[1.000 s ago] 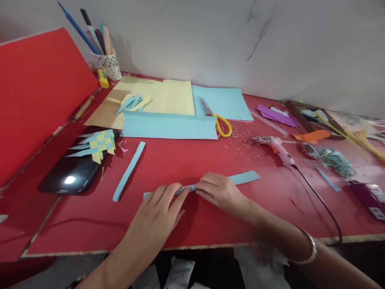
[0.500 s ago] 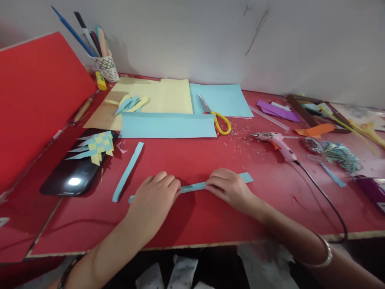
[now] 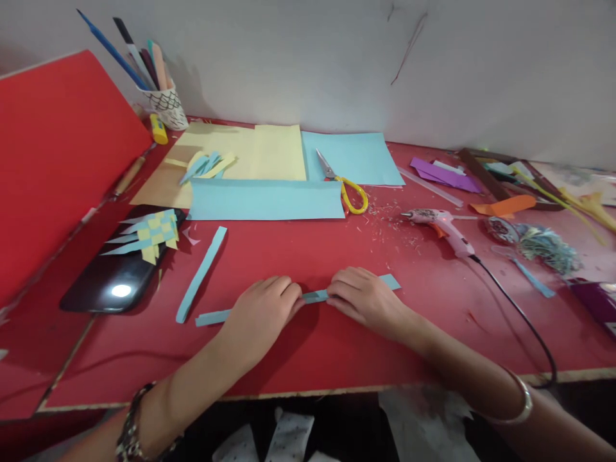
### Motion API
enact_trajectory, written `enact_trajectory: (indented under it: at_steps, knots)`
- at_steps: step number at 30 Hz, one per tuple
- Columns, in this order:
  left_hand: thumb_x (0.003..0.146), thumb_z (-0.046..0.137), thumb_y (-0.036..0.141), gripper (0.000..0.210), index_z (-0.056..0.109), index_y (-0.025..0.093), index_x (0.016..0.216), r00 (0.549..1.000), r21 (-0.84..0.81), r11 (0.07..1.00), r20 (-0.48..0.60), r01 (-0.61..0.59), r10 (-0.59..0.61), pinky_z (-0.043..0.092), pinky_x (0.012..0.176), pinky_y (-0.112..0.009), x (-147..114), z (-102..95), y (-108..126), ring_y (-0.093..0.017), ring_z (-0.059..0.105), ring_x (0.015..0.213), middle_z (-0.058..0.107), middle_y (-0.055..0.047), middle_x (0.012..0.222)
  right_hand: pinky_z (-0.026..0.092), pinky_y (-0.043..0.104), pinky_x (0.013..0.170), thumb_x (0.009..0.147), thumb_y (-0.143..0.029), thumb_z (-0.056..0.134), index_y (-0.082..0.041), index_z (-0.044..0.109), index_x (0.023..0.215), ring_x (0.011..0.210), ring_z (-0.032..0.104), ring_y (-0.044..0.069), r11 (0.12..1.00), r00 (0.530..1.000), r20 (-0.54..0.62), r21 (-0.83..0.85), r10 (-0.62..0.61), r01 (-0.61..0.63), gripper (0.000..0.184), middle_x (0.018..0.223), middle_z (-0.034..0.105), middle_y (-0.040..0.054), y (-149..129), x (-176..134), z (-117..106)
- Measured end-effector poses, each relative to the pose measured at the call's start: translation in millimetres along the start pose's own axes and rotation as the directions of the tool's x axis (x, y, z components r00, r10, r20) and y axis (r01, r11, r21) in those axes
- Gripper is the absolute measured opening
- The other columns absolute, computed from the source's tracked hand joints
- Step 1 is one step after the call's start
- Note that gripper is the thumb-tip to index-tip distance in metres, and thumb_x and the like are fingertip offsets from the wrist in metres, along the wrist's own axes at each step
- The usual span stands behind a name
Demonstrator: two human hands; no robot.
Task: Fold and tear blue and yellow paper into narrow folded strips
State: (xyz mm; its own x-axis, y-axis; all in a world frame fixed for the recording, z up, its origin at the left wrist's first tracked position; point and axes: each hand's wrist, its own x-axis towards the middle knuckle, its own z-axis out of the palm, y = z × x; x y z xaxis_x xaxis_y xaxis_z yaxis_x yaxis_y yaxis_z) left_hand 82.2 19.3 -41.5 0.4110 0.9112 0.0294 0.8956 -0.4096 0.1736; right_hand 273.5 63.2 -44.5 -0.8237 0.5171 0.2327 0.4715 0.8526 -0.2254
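Both hands grip one narrow light-blue paper strip [image 3: 314, 296] near the table's front. My left hand [image 3: 267, 305] has its fingers closed on the strip left of its middle, and a tail of the strip sticks out to the left. My right hand [image 3: 360, 298] pinches it a short way to the right, with the far end showing beyond the knuckles. Only a short length lies bare between the hands. A second blue paper strip [image 3: 202, 274] rests to the left, slanting away. The fingertips are partly hidden.
Behind lie a blue sheet [image 3: 264, 200], yellow-handled scissors [image 3: 337, 179] and yellow paper [image 3: 279, 151]. A corded pink glue gun [image 3: 443, 228] sits at the right. On the left, a woven paper piece [image 3: 154, 232] rests on a black phone [image 3: 103, 279]; a pen cup [image 3: 168, 108] stands behind.
My left hand has slid right along the strip, closer to my right hand, so more of the strip's left end shows. My right hand has barely moved.
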Motion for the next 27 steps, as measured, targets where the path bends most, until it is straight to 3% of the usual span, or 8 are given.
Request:
enact_trajectory:
  at_steps: [6, 19, 27]
  knots:
    - [0.08, 0.048, 0.019, 0.013, 0.055, 0.018, 0.07, 1.0, 0.032, 0.999, -0.023, 0.004, -0.003, 0.033, 0.048, -0.024, -0.5, 1.2, -0.4, -0.014, 0.057, 0.062, 0.059, 0.001, 0.068, 0.036, 0.024, 0.06, 0.091, -0.029, 0.032, -0.015, 0.057, 0.073, 0.064, 0.047, 0.013, 0.997, 0.999, -0.01, 0.065, 0.048, -0.047, 0.033, 0.069, 0.057, 0.0044, 15.6, -13.1, -6.9]
    - [0.079, 0.046, 0.019, 0.015, 0.053, 0.017, 0.066, 0.996, 0.007, 1.0, -0.09, 0.016, -0.015, 0.032, 0.048, -0.024, -2.5, 5.1, -2.0, -0.015, 0.056, 0.057, 0.059, 0.001, 0.063, 0.029, 0.023, 0.053, 0.093, -0.035, 0.022, -0.016, 0.055, 0.063, 0.051, 0.043, 0.01, 0.989, 1.0, 0.011, -0.142, -0.028, 0.03, 0.048, 0.057, 0.053, 0.0012, 28.5, -7.4, -9.4]
    - [0.079, 0.047, 0.019, 0.016, 0.052, 0.018, 0.063, 0.99, 0.025, 1.0, -0.14, 0.016, -0.012, 0.031, 0.047, -0.024, -3.3, 6.8, -2.4, -0.013, 0.053, 0.054, 0.057, 0.002, 0.059, 0.028, 0.023, 0.052, 0.092, -0.037, 0.021, -0.017, 0.053, 0.061, 0.05, 0.041, 0.01, 0.988, 0.998, 0.054, -0.154, -0.017, 0.026, 0.049, 0.056, 0.052, 0.0007, 33.7, -4.9, -9.0]
